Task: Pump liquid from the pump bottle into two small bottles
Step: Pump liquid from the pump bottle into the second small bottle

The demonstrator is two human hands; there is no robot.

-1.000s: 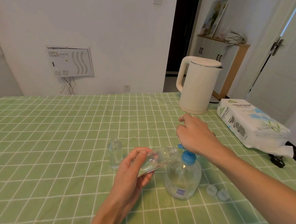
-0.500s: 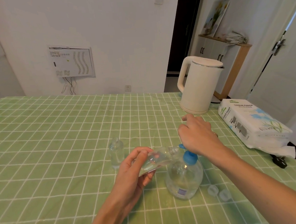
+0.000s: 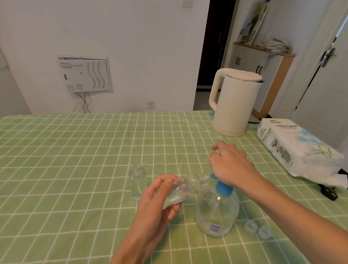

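The left hand [image 3: 153,203] grips the light, probably slippery small bottle [image 3: 185,187] round its body, its neck at the spout of the pump bottle [image 3: 217,213]. The right hand [image 3: 231,163] covers the pump top, and I cannot tell what its fingers are holding.

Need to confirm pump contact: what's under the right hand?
Under the right hand: the blue pump head of the pump bottle. Its collar and spout tip show, the tip at the neck of the small bottle the left hand holds. The palm hides the pump's top.

Soft daylight, slight wide-angle edge bending
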